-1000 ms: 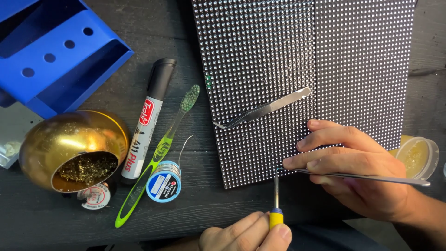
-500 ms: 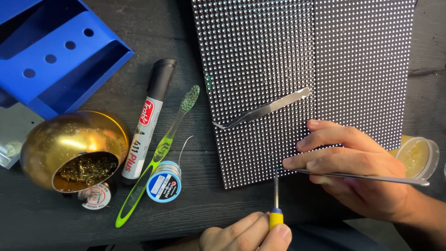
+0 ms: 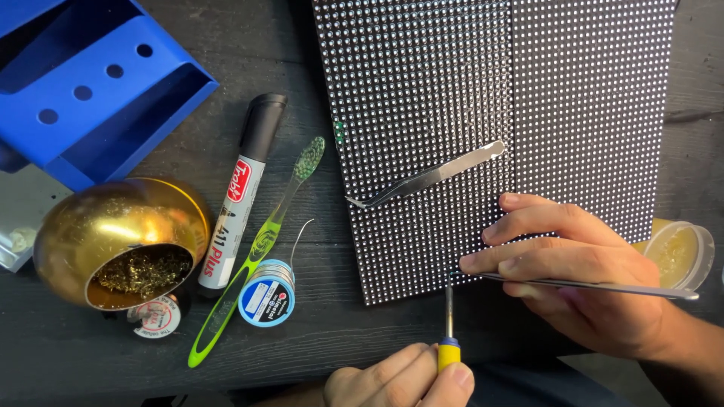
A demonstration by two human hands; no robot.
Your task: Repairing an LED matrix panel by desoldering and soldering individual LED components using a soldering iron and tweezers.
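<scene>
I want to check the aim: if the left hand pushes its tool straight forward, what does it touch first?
Probably the bottom edge of the dotted panel, close to the tweezers' tip in the right hand. The left hand points its tool there; height is unclear.

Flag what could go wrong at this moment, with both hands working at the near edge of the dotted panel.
1. The iron tip in the left hand stands very near the right hand's fingertips; a slip could burn them.
2. The tweezers in the right hand and the tip meet at the dotted panel edge; a wobble might touch neighbouring dots.
3. Spare tweezers lie loose on the panel and could get nudged.
</scene>
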